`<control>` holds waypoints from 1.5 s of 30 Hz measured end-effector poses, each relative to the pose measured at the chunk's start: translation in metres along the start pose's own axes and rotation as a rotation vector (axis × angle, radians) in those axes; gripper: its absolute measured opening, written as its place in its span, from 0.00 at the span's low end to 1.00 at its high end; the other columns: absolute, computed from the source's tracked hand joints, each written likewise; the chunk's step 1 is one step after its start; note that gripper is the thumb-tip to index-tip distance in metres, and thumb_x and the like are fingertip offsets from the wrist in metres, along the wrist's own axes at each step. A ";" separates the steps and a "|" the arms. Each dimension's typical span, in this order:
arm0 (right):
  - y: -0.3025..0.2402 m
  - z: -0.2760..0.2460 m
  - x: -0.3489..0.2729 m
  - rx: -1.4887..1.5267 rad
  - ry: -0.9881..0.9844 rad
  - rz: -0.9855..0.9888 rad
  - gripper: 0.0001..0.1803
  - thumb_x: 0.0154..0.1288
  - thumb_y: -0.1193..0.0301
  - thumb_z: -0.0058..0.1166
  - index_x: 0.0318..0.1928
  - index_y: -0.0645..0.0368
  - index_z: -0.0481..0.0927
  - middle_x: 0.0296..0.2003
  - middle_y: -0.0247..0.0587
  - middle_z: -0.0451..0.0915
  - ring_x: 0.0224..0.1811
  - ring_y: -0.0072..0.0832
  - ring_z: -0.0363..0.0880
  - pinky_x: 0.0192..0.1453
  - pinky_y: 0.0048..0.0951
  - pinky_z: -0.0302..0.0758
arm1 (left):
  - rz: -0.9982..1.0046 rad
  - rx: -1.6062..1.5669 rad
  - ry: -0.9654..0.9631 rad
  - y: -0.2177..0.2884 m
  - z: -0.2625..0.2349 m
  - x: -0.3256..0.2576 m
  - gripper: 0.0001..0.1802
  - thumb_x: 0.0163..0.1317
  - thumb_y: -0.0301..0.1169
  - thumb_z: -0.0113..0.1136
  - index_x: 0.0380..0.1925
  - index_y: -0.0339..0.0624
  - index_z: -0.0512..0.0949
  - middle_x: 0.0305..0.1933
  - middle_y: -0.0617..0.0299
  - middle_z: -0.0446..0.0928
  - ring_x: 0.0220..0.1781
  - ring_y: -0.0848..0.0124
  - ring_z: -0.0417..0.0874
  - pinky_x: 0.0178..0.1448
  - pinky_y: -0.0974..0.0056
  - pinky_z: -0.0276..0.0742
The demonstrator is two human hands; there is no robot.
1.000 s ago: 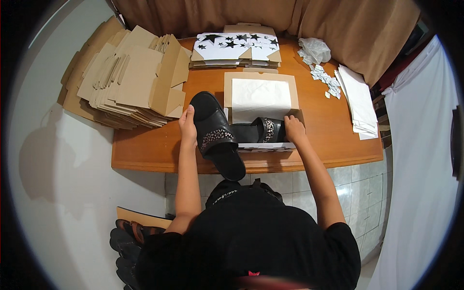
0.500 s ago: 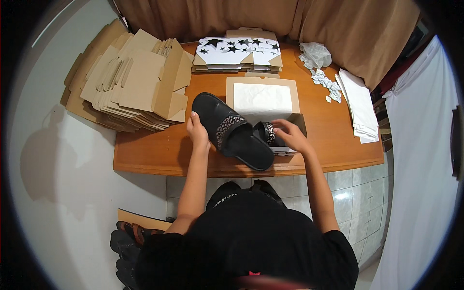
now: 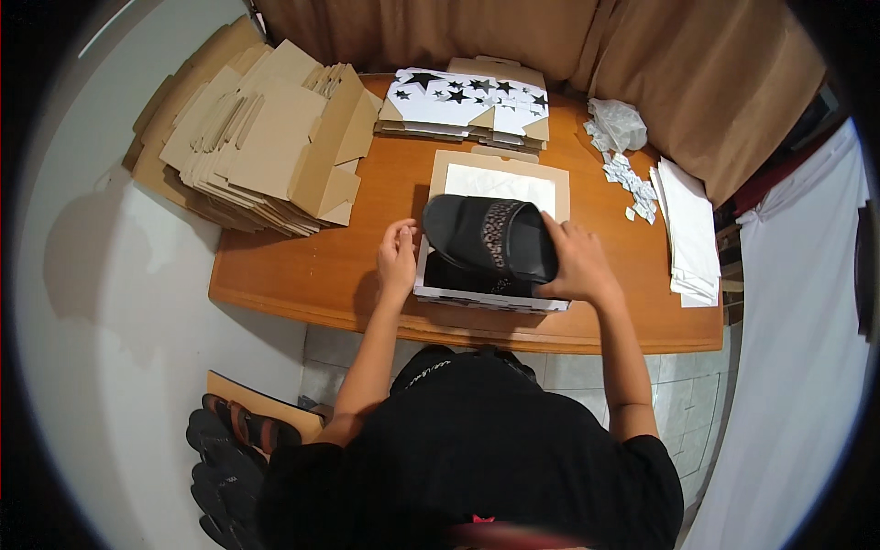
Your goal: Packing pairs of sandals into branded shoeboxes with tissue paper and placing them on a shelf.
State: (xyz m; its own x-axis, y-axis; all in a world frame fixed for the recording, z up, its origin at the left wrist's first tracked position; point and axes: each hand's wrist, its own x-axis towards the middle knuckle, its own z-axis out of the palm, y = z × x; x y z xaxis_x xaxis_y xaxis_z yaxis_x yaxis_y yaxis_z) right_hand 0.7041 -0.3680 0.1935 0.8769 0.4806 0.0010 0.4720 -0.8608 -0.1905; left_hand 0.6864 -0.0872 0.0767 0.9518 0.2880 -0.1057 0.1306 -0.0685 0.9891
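Note:
A black slide sandal (image 3: 467, 229) with a speckled strap lies slantwise over an open shoebox (image 3: 490, 301), toe to the left. My right hand (image 3: 579, 261) grips its heel end at the box's right side. Beneath it, a second dark sandal (image 3: 454, 278) shows in part inside the box. My left hand (image 3: 397, 261) is beside the box's left wall, off the sandal, with its fingers loosely bent and nothing visible in them. White paper (image 3: 504, 179) lies against the raised brown lid (image 3: 561, 188) behind.
Flattened brown cartons (image 3: 266, 137) are piled at the table's left. Star-printed box blanks (image 3: 467, 105) lie at the back. On the right are a plastic bag (image 3: 616, 124), small white packets (image 3: 631, 183) and white paper sheets (image 3: 689, 234). More sandals (image 3: 225, 467) stand at lower left.
The sandal has swung level and moved right over the box. My left hand has let go of it, and my right hand now holds its heel end.

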 end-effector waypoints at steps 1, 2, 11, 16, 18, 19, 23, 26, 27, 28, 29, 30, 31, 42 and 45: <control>0.005 -0.011 0.000 -0.036 -0.038 0.001 0.57 0.24 0.61 0.69 0.63 0.60 0.60 0.40 0.49 0.73 0.46 0.43 0.71 0.49 0.38 0.67 | -0.001 -0.001 0.016 -0.016 -0.004 0.004 0.19 0.64 0.32 0.49 0.54 0.38 0.64 0.48 0.52 0.73 0.49 0.67 0.73 0.54 0.64 0.70; 0.008 -0.017 0.001 -0.088 -0.049 -0.005 0.52 0.23 0.61 0.68 0.58 0.61 0.66 0.39 0.47 0.74 0.46 0.41 0.72 0.50 0.37 0.67 | 0.144 0.142 0.015 -0.037 -0.007 0.009 0.22 0.61 0.30 0.51 0.56 0.38 0.64 0.51 0.53 0.72 0.51 0.66 0.73 0.56 0.63 0.68; 0.021 0.033 0.026 -0.146 -0.246 -0.034 0.45 0.26 0.59 0.70 0.51 0.61 0.70 0.41 0.48 0.75 0.48 0.42 0.72 0.53 0.39 0.69 | -0.008 0.350 -0.296 -0.034 0.012 -0.007 0.43 0.50 0.20 0.49 0.67 0.40 0.45 0.68 0.39 0.51 0.71 0.52 0.52 0.70 0.60 0.49; 0.029 0.071 0.032 -0.044 -0.174 -0.124 0.51 0.25 0.57 0.72 0.55 0.63 0.67 0.43 0.50 0.74 0.49 0.44 0.71 0.54 0.40 0.67 | 0.052 0.349 -0.282 -0.044 0.012 -0.003 0.42 0.48 0.14 0.37 0.67 0.38 0.42 0.68 0.35 0.49 0.70 0.47 0.51 0.71 0.59 0.48; 0.035 0.077 0.032 -0.017 -0.187 -0.126 0.52 0.24 0.56 0.72 0.56 0.63 0.66 0.43 0.50 0.74 0.50 0.44 0.71 0.54 0.40 0.67 | 0.051 0.316 -0.284 -0.047 0.010 -0.003 0.42 0.48 0.13 0.36 0.67 0.38 0.41 0.68 0.35 0.49 0.70 0.47 0.51 0.71 0.59 0.46; 0.037 0.079 0.031 0.007 -0.198 -0.121 0.54 0.24 0.56 0.73 0.57 0.63 0.66 0.44 0.51 0.73 0.51 0.44 0.70 0.54 0.40 0.67 | 0.048 0.330 -0.288 -0.045 0.011 -0.002 0.42 0.48 0.12 0.35 0.67 0.38 0.41 0.68 0.35 0.48 0.71 0.48 0.50 0.71 0.59 0.46; 0.043 0.096 0.026 0.017 -0.201 -0.094 0.57 0.22 0.53 0.73 0.59 0.63 0.64 0.44 0.51 0.73 0.50 0.44 0.70 0.54 0.39 0.66 | -0.002 0.368 -0.307 -0.036 0.014 -0.007 0.42 0.49 0.14 0.38 0.67 0.38 0.39 0.68 0.34 0.48 0.70 0.46 0.50 0.71 0.58 0.46; 0.049 0.107 0.026 0.036 -0.167 -0.128 0.60 0.23 0.49 0.73 0.61 0.63 0.62 0.45 0.51 0.71 0.51 0.44 0.69 0.55 0.40 0.64 | -0.013 0.400 -0.276 -0.041 0.019 -0.005 0.43 0.53 0.20 0.46 0.67 0.38 0.37 0.67 0.33 0.48 0.69 0.44 0.51 0.71 0.56 0.47; 0.047 0.114 0.025 0.028 -0.147 -0.100 0.61 0.24 0.49 0.73 0.61 0.63 0.61 0.46 0.52 0.70 0.51 0.45 0.67 0.56 0.40 0.63 | -0.011 0.402 -0.282 -0.044 0.020 -0.004 0.43 0.53 0.20 0.46 0.67 0.38 0.37 0.67 0.33 0.48 0.69 0.44 0.51 0.71 0.56 0.47; 0.046 0.120 0.023 0.021 -0.128 -0.073 0.61 0.25 0.48 0.73 0.62 0.63 0.60 0.47 0.54 0.69 0.52 0.45 0.66 0.57 0.41 0.62 | 0.028 0.441 -0.255 -0.045 0.022 -0.005 0.44 0.53 0.23 0.50 0.67 0.38 0.37 0.67 0.33 0.48 0.69 0.43 0.51 0.70 0.55 0.48; 0.048 0.125 0.021 0.022 -0.127 -0.069 0.61 0.25 0.48 0.73 0.62 0.63 0.60 0.47 0.54 0.69 0.52 0.45 0.66 0.57 0.41 0.62 | 0.069 0.480 -0.229 -0.046 0.024 -0.006 0.46 0.54 0.27 0.54 0.67 0.38 0.36 0.67 0.33 0.48 0.68 0.41 0.52 0.70 0.55 0.49; 0.049 0.130 0.019 0.037 -0.083 -0.077 0.61 0.25 0.49 0.73 0.62 0.63 0.60 0.48 0.55 0.67 0.53 0.46 0.65 0.58 0.43 0.61 | 0.070 0.481 -0.234 -0.047 0.025 -0.006 0.46 0.54 0.27 0.54 0.67 0.38 0.36 0.67 0.33 0.48 0.68 0.41 0.52 0.70 0.55 0.49; 0.051 0.134 0.017 0.052 -0.042 -0.082 0.60 0.25 0.49 0.73 0.62 0.64 0.60 0.50 0.57 0.66 0.54 0.48 0.64 0.59 0.45 0.60 | 0.028 0.516 -0.206 -0.040 0.027 -0.008 0.46 0.55 0.30 0.55 0.67 0.39 0.38 0.67 0.34 0.48 0.69 0.43 0.52 0.69 0.53 0.50; 0.092 0.116 -0.010 0.565 0.435 0.398 0.21 0.62 0.69 0.48 0.55 0.61 0.68 0.51 0.54 0.66 0.53 0.46 0.65 0.58 0.40 0.64 | 0.667 0.807 -0.389 0.009 0.093 -0.025 0.23 0.57 0.37 0.56 0.54 0.48 0.70 0.66 0.58 0.59 0.70 0.54 0.53 0.67 0.38 0.48; 0.118 0.171 -0.016 0.919 0.478 0.310 0.22 0.65 0.68 0.45 0.57 0.62 0.65 0.51 0.53 0.66 0.54 0.41 0.65 0.57 0.38 0.65 | 0.721 0.708 -0.649 0.006 0.118 -0.022 0.22 0.59 0.42 0.53 0.53 0.47 0.73 0.65 0.60 0.62 0.71 0.59 0.54 0.67 0.37 0.44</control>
State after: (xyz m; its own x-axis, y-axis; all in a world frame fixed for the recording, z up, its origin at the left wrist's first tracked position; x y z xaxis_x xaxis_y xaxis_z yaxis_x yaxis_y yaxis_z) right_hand 0.7300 -0.4489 0.0027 0.9850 -0.0225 0.1709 0.1495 -0.3828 -0.9117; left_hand 0.6986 -0.2068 0.0725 0.8043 -0.5537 0.2157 -0.5599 -0.5846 0.5871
